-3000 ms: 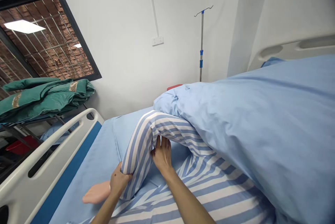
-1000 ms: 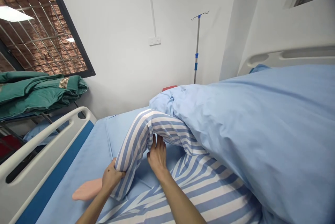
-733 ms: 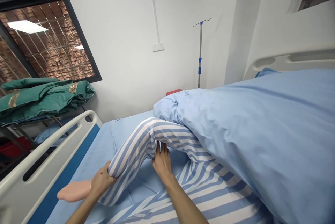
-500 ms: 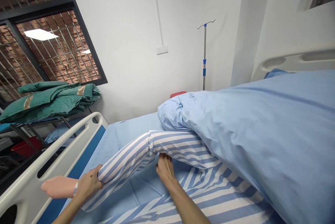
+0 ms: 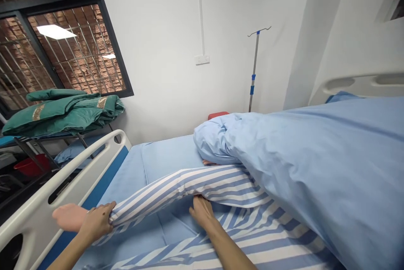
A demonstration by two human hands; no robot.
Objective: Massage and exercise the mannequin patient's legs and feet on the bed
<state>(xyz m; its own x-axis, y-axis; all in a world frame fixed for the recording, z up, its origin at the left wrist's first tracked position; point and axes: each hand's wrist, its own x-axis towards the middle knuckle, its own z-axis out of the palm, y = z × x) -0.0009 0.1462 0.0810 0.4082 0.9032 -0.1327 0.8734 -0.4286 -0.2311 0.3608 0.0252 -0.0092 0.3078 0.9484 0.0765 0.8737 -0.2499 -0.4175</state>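
Note:
A leg in blue-and-white striped trousers is held a little above the bed sheet, slightly bent at the knee. Its bare, smooth, pinkish foot points toward the bed's end board. My left hand is closed around the ankle at the trouser cuff. Under the knee, my right hand supports the leg from below, its fingertips hidden by the cloth. The other striped trouser leg lies nearer to me on the mattress. A light blue quilt covers the upper thigh and body.
A white and blue end board borders the bed at left, close to the foot. Beyond the bed stand an IV pole and a red object. Folded green bedding lies on a rack under the barred window.
The leg has come down and straightened, with the knee lower and the foot slightly farther toward the end board. Both hands have kept their places on it. The view has shifted slightly.

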